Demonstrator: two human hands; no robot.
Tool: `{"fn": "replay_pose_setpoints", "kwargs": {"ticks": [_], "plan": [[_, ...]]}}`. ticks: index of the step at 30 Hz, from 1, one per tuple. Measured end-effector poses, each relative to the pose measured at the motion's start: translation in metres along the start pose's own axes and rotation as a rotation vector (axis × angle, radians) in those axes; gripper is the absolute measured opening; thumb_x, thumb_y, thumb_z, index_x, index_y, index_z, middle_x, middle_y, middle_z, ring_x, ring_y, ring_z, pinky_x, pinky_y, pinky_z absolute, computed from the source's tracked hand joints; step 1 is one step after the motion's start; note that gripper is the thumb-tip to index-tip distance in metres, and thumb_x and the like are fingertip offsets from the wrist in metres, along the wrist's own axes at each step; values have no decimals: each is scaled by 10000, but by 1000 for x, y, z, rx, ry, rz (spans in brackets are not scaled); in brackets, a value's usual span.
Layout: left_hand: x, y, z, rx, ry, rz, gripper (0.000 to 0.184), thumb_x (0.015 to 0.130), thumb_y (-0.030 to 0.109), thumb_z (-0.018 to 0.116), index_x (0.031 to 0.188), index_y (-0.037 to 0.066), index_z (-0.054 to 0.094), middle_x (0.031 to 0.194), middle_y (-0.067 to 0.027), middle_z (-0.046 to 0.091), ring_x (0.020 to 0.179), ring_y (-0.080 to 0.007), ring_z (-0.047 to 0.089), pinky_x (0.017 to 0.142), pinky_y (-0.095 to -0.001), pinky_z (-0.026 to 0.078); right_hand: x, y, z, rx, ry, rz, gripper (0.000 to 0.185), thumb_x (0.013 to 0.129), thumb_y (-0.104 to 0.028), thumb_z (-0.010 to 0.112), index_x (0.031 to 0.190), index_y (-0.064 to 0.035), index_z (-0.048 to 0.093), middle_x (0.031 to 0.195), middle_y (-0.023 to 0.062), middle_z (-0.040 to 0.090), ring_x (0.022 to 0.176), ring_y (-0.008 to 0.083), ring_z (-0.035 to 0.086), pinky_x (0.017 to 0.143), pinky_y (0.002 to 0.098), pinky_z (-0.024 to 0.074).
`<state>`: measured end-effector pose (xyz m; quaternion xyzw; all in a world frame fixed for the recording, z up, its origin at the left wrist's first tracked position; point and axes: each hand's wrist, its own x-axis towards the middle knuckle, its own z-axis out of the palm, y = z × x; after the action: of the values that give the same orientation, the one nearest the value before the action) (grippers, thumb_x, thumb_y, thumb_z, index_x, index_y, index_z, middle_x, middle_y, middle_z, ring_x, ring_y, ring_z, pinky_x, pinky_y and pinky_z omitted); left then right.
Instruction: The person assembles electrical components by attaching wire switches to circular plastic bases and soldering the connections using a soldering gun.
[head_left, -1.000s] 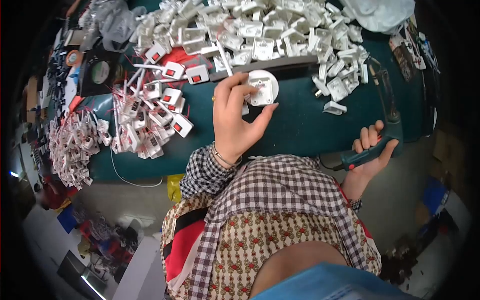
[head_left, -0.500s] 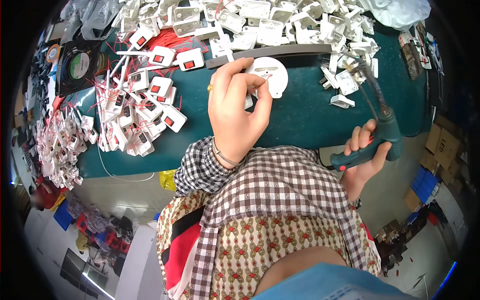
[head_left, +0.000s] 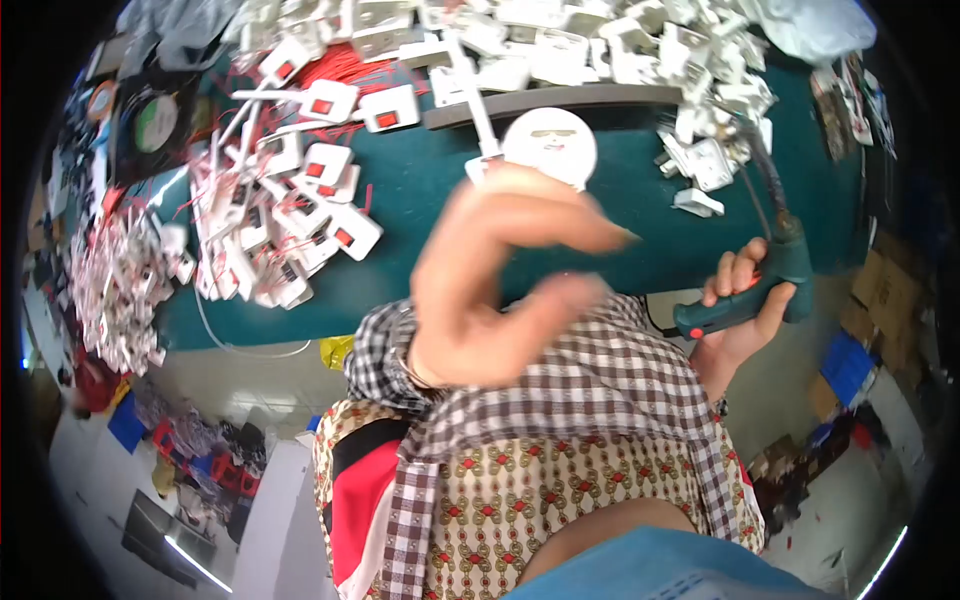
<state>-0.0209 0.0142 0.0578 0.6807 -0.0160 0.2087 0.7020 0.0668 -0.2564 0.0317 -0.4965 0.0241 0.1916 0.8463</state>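
My left hand (head_left: 500, 275) is blurred above the front edge of the table, thumb and fingers apart, with nothing visible between them. Just beyond it lies a white round disc (head_left: 550, 145), partly beside a white stick-like part (head_left: 476, 100). My right hand (head_left: 740, 300) is wrapped round the green handle of a soldering gun (head_left: 793, 262), whose metal tip points up and away, near some white housings (head_left: 710, 163). On the left are piled white switch pieces (head_left: 327, 163) with red rockers and red wires.
A dark curved bar (head_left: 560, 98) lies behind the disc on the green table (head_left: 400, 250). Many white housings (head_left: 560, 55) are heaped at the back. Clear plastic bags (head_left: 820, 28), a dark spool (head_left: 155, 122) and more wired pieces (head_left: 125, 280) surround the work area.
My left hand has come off the white square piece and disc, moved back toward my body, and opened. The square piece no longer shows on the disc. My right hand still holds the soldering gun.
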Motion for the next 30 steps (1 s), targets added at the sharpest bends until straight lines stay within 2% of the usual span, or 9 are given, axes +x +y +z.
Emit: {"fn": "replay_pose_setpoints", "kwargs": {"ticks": [3, 5, 7, 10, 17, 23, 26, 28, 30], "plan": [[36, 17, 31, -850, -207, 199, 256, 890, 145, 590, 1046, -59, 596, 1015, -184, 589, 878, -241, 589, 751, -339, 473, 11, 0, -8, 159, 6, 50, 578, 941, -506, 524, 1177, 15, 445, 728, 4, 413, 664, 115, 403, 523, 245, 440], [54, 46, 44, -1001, -322, 305, 292, 908, 173, 588, 1103, -45, 588, 1050, -144, 583, 857, -201, 587, 728, -311, 467, 21, -2, -32, 228, -164, 92, 551, 954, -507, 499, 1192, -13, 448, 746, -5, 398, 679, 107, 379, 550, 238, 426], [60, 72, 64, -1273, -341, 509, 371, 904, 113, 549, 1197, -101, 473, 1129, -220, 544, 929, -256, 592, 757, -327, 498, 22, 3, -44, 206, -264, 92, 531, 971, -502, 465, 1221, -35, 442, 780, -5, 414, 702, 107, 392, 564, 243, 433], [60, 108, 91, -1820, -424, 443, 504, 888, 36, 504, 1311, -167, 321, 1238, -325, 487, 1037, -330, 603, 798, -364, 540, 33, -3, -5, 86, -151, -4, 516, 982, -497, 443, 1236, -49, 445, 781, -9, 419, 692, 101, 405, 557, 240, 438], [62, 117, 88, -1397, -665, 155, 551, 767, 231, 730, 1122, -50, 415, 1006, -150, 583, 776, -151, 578, 652, -261, 465, 32, -7, 3, 131, -196, -73, 506, 984, -494, 443, 1230, -51, 455, 761, -12, 413, 660, 90, 405, 541, 229, 438], [77, 115, 116, -1315, -850, 281, 646, 785, 248, 732, 1223, -45, 358, 1041, -168, 594, 789, -144, 580, 668, -239, 463, 26, -11, -12, 189, -160, -104, 499, 986, -491, 444, 1225, -54, 465, 743, -15, 407, 632, 81, 405, 526, 219, 439], [76, 134, 143, -1634, -719, 522, 475, 813, 98, 638, 1167, -113, 403, 1030, -224, 574, 779, -177, 589, 590, -243, 453, 25, -13, -23, 222, -84, -108, 495, 987, -489, 444, 1222, -55, 469, 734, -17, 405, 618, 76, 405, 519, 215, 439], [76, 141, 143, -1631, -694, 417, 425, 848, 88, 593, 1188, -109, 432, 1074, -227, 561, 812, -201, 595, 628, -272, 461, 26, -14, -34, 259, 42, -95, 493, 987, -488, 444, 1221, -55, 472, 728, -18, 403, 609, 73, 405, 514, 212, 439], [69, 128, 97, -1254, -692, 103, 510, 884, 182, 605, 1302, -49, 426, 1155, -184, 558, 897, -214, 600, 768, -316, 478, 31, -12, -46, 314, 287, -40, 490, 988, -487, 444, 1219, -56, 475, 722, -19, 401, 599, 70, 405, 509, 209, 440]]}}
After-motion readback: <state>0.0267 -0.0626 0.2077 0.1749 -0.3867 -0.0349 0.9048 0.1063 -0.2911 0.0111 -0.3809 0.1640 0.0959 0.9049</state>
